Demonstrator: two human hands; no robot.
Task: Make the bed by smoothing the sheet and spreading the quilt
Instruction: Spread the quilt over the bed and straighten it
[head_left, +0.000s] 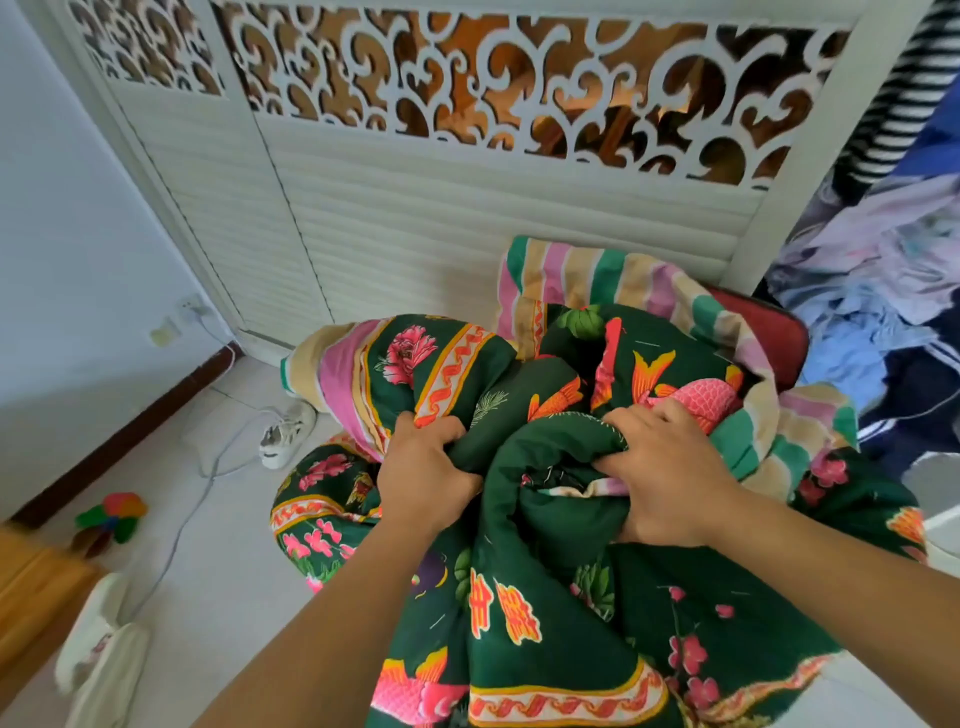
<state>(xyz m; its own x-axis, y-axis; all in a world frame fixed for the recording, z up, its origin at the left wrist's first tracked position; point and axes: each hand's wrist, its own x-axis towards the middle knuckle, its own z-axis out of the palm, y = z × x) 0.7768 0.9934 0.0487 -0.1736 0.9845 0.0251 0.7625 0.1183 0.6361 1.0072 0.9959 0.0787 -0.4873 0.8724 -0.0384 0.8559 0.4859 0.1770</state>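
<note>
Quilt (561, 597): dark green, printed with fish and flowers, bunched in a heap in front of the body, draped partly over a red chair (769, 332) near the white screen (415, 218). Gripped in thick folds by left hand (423, 480) and right hand (670, 478), fingers curled deep. Best lifted clear of the floor, edges found before any spreading. No bed or sheet visible.

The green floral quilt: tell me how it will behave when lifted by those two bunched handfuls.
The quilt will probably sag and drape, since it already lies in soft rolls and folds. It looks padded, so likely bulky, perhaps fairly heavy. The left hand and right hand curl their fingers deep into the cloth, so slipping seems unlikely.
</note>
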